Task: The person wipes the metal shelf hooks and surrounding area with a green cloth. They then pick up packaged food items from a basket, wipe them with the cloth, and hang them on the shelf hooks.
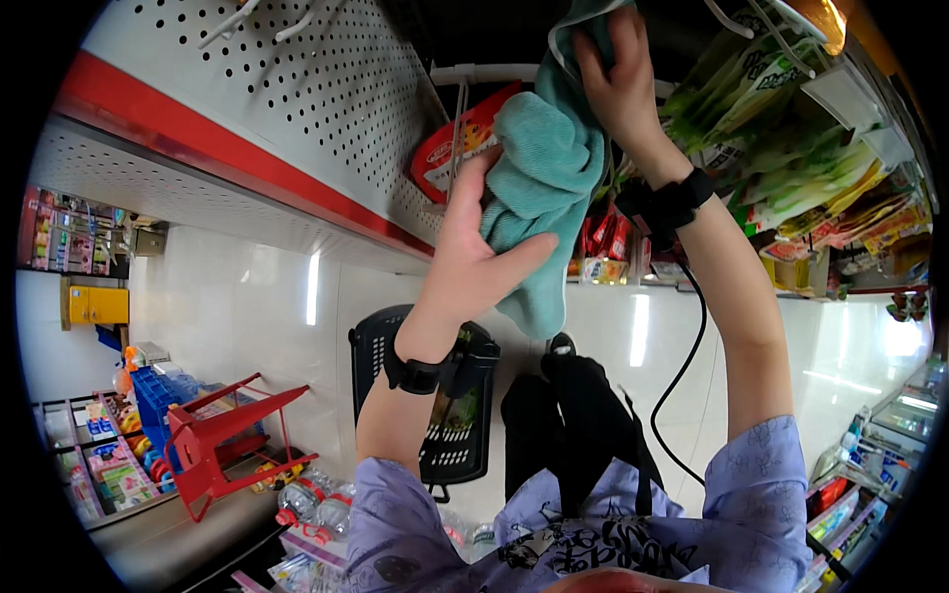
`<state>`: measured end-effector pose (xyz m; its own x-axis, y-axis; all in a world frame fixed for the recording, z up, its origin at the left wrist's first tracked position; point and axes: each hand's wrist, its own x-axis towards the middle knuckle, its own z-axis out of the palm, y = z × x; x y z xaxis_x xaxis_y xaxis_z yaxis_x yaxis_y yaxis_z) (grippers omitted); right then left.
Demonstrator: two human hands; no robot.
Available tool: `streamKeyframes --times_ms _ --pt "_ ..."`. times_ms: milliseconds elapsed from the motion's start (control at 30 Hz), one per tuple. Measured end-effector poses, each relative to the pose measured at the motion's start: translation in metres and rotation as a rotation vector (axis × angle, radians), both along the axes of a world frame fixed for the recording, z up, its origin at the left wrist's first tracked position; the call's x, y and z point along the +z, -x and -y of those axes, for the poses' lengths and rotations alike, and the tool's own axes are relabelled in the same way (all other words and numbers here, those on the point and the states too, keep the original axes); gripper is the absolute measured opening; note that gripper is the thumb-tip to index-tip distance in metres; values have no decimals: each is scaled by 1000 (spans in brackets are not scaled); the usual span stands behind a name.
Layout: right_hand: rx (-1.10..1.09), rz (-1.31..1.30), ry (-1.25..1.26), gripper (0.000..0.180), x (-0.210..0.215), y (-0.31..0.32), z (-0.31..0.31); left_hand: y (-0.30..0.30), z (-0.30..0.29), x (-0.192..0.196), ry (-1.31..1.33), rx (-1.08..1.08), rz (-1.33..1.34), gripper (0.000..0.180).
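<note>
Two bare hands, one teal cloth, shelf fittings and floor goods.

Item: cloth (542,158), ribbed, loosely bunched. It is hanging from the right hand, its folds passing beside the left palm and its lower end trailing below the left thumb.

Right hand (621,84): fingers are closing on the cloth's upper part, clamping it.

Left hand (463,262): thumb is lying across the cloth's front, standing apart from the forefinger at its left edge. Other fingers are hiding; whether they are gripping, I cannot tell.

Surroundings: red packet (440,158), hanging just beyond the left fingers. Perforated panel (326,89), standing up and left of the left hand, with a red strip (198,138) running along its foot. Green packages (727,109), hanging right of the right hand. Black basket (370,346), resting on the floor below the left wrist. Red stool (198,450), leaning well apart, lower left of the left hand.

Step, as judged: both hands are managing the cloth close to the hanging goods. The next move is probably calling for a firm right grip and left fingers clearing the packet.
</note>
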<state>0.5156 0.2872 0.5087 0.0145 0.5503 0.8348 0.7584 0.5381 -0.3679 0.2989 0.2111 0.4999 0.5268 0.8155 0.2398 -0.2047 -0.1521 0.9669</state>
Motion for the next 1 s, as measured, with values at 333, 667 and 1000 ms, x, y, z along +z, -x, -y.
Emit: streamKeyframes --times_ms 333,667,1000 --pt "-461 589 -250 49 40 6 -43 -28 -34 8 30 16 137 73" --pt "-579 598 376 18 49 -11 -106 -45 -73 -12 -75 150 121 67" --pt "-535 577 -400 19 26 -16 -144 -47 -79 -24 -131 246 15 70"
